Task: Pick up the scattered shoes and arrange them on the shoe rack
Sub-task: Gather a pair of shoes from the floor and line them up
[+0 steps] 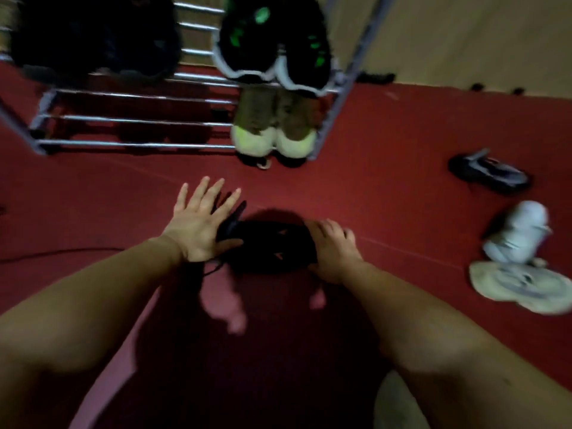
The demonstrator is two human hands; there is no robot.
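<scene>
- A red carpeted floor [387,150] fills most of the view, and a beige wall [464,35] meets it at 1 to 2 o'clock.
- At the centre a black shoe [269,246] lies on the floor. The left hand [198,224] rests against its left end with fingers [216,193] spread wide and straight. The right hand [332,249] grips its right side with fingers [325,227] curled over it.
- Loose on the floor at 3 o'clock are a dark shoe [489,173], a white shoe [517,233] and, just below it, a pale shoe [520,286] on its side.
- The metal shoe rack [139,119] stands at 11 to 12 o'clock. A black-and-green pair [272,41] sits on an upper tier, and an olive pair [275,122] with yellowish heels sits on the tier below it.
- Dark footwear [93,35] sits on the rack's upper left, too blurred and dim to make out.
- The frame cuts off the rack's top, and a pale object [399,404] at 5 o'clock is unclear.
</scene>
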